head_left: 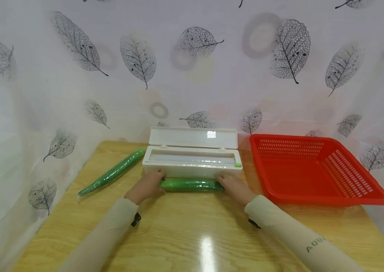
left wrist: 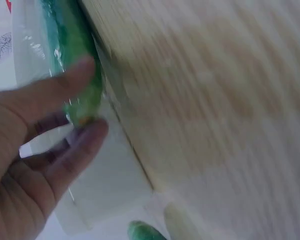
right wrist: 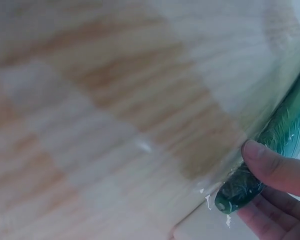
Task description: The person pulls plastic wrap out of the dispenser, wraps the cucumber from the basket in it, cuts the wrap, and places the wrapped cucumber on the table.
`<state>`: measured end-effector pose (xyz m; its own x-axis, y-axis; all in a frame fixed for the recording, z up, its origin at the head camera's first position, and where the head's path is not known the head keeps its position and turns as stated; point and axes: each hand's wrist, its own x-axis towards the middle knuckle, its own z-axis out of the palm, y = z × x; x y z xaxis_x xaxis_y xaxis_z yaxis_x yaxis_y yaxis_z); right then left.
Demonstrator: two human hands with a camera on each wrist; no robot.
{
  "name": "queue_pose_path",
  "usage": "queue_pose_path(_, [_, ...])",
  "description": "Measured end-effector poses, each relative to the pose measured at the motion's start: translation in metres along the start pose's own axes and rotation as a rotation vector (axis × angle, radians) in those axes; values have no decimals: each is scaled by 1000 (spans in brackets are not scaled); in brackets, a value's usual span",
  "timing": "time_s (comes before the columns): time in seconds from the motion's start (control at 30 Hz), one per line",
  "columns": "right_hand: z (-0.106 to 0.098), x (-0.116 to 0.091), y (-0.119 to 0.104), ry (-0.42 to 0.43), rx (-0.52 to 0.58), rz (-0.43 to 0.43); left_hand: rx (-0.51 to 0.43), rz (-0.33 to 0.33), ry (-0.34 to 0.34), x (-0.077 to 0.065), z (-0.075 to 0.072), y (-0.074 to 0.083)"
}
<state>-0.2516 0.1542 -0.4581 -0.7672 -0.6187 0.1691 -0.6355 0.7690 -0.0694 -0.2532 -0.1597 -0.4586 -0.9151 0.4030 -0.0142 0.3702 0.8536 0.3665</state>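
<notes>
A green cucumber (head_left: 192, 184) with shiny clear film on it lies lengthwise in front of a white cling film dispenser (head_left: 181, 170). My left hand (head_left: 148, 186) holds its left end, thumb (left wrist: 80, 75) on the skin and fingers around the tip in the left wrist view. At the darker right end, my right hand (head_left: 236, 188) grips it between thumb (right wrist: 270, 162) and fingers; loose bits of film stick out past this tip (right wrist: 225, 204). The dispenser's lid (head_left: 192, 136) stands raised, showing a film roll (head_left: 192, 158) inside.
A second film-wrapped cucumber (head_left: 113, 173) lies slanted on the wooden table (head_left: 178, 230), left of the dispenser. To the right stands a red plastic basket (head_left: 263, 177) with slotted sides. Behind the table hangs a leaf-patterned covering (head_left: 219, 90).
</notes>
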Motion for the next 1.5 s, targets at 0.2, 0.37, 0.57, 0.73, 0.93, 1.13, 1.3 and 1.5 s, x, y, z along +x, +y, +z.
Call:
queue_pose_path(0.2, [0,1,2,-1,-31,-11,5,3,57,1,2,3])
queue_pose_path(0.37, [1,-2,2,1,-58,-47,-3,-13,53,0,6,3])
queue_pose_path(0.57, [0,-1,1,-3,-56,-40,-46,-31,41,3,-2,4])
queue_pose_path(0.73, [1,-2,1,-8,-40,-35,39,-48,53,3,0,7])
queue_pose_path(0.93, [1,-2,5,-4,-22,-40,319,7,141,0,2,22])
queue_pose_path(1.13, [5,-1,10,7,-28,-37,225,36,153,-1,-1,24])
queue_pose_path(1.3, [5,2,10,24,-47,-39,188,73,186,-2,-2,21])
queue_pose_path(1.5, [3,3,9,25,-51,-27,206,90,216,-1,-1,19])
